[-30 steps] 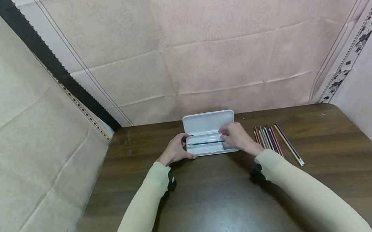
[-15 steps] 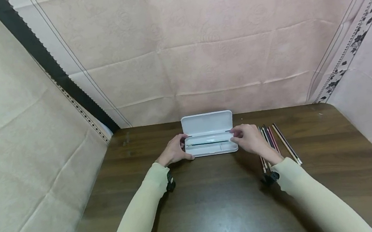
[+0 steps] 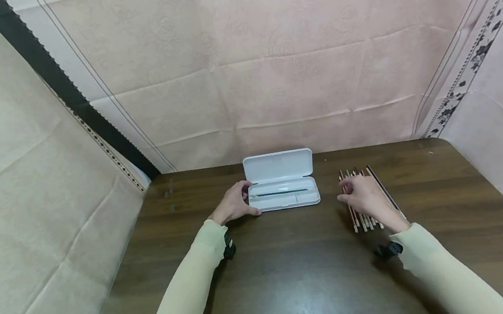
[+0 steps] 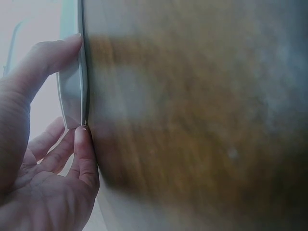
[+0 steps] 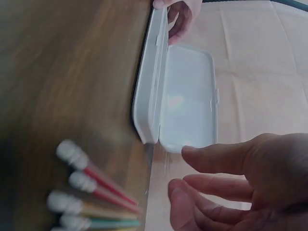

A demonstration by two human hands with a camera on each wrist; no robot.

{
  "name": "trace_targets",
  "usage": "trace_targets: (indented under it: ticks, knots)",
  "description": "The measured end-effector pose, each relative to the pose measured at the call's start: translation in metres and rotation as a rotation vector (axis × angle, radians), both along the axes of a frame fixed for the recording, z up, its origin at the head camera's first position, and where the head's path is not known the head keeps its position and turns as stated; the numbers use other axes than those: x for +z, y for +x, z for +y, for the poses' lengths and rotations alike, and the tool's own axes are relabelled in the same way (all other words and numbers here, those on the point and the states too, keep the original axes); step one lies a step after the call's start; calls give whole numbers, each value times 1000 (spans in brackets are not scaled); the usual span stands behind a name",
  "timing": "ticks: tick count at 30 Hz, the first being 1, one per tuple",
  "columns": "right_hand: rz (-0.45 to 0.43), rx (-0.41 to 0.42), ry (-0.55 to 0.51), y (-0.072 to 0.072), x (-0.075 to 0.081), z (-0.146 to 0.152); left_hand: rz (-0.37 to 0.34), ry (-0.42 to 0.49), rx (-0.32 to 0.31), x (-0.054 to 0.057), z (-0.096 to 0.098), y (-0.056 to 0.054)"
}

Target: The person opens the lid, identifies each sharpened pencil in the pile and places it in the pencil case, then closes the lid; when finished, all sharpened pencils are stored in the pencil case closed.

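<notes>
A white pencil case (image 3: 273, 204) lies on the table with its lid (image 3: 278, 166) raised at the back. One dark, thin pencil (image 3: 280, 192) rests lengthwise inside. My left hand (image 3: 234, 202) grips the case's left end; in the left wrist view the thumb and fingers (image 4: 85, 156) hold its edge from both sides. To the right, my right hand (image 3: 367, 197) hovers over a row of several pencils (image 3: 354, 220), thumb apart from the fingers and nothing between them. White-tipped pencil ends (image 5: 72, 154) show at lower left in the right wrist view. The hand hides much of the row.
A dark pencil (image 3: 383, 188) lies slanted at the right of the row. The brown wooden table (image 3: 290, 268) ends just behind the case, where a pale cloth backdrop (image 3: 289, 78) hangs. More cloth (image 3: 48, 205) borders the left side.
My right hand has left the inside of the pencil case, moved right past its edge and come over the row of pencils. The left hand keeps its grip on the case.
</notes>
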State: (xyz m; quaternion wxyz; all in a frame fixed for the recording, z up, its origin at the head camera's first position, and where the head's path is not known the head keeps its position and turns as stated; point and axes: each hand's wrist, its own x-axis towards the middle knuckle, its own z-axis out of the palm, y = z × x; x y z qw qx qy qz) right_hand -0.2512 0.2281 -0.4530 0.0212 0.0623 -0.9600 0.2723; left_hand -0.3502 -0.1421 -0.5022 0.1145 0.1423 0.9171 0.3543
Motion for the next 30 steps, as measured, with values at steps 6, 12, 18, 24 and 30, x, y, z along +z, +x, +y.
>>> trace_targets:
  ticks: [6,12,18,24,30]
  knots:
    - [-98,-77,-4,10,-6,23,-2,-3,1,-1,0,-1]
    - [-79,-112,7,17,-13,40,-12,-5,6,-1,-1,-1]
    - [-80,-124,15,19,-20,48,-18,1,9,0,-1,1]
    - [-115,-151,6,19,-22,51,-18,-4,8,1,0,1]
    - [-76,-168,3,15,-31,59,-11,-11,1,2,1,-1]
